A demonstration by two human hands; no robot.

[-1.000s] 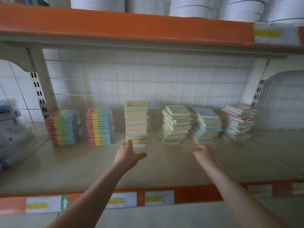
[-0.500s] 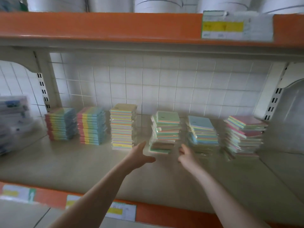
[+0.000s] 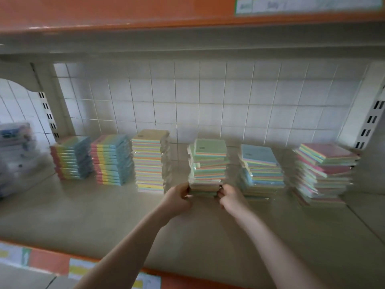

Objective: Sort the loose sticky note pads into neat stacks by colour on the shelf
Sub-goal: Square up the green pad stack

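Note:
Several stacks of wrapped sticky note pads stand in a row on the beige shelf (image 3: 104,215). The green-topped stack (image 3: 209,163) in the middle is uneven. My left hand (image 3: 179,197) grips its bottom pads from the left, and my right hand (image 3: 230,198) grips them from the right. To its right stand a blue-topped stack (image 3: 261,170) and a crooked pink-topped stack (image 3: 325,170). To its left stands a tidy yellow-topped stack (image 3: 149,161), then two rainbow-edged stacks (image 3: 112,161) (image 3: 71,158).
A white tiled grid forms the back wall. An orange-edged shelf (image 3: 125,15) hangs close overhead. Clear-wrapped packages (image 3: 16,153) sit at far left. Slotted uprights (image 3: 49,115) flank the bay. Price labels line the orange front edge (image 3: 48,261).
Both hands have moved forward from open air to the base of the green-topped stack and closed on its lowest pads. The camera has come closer and tilted.

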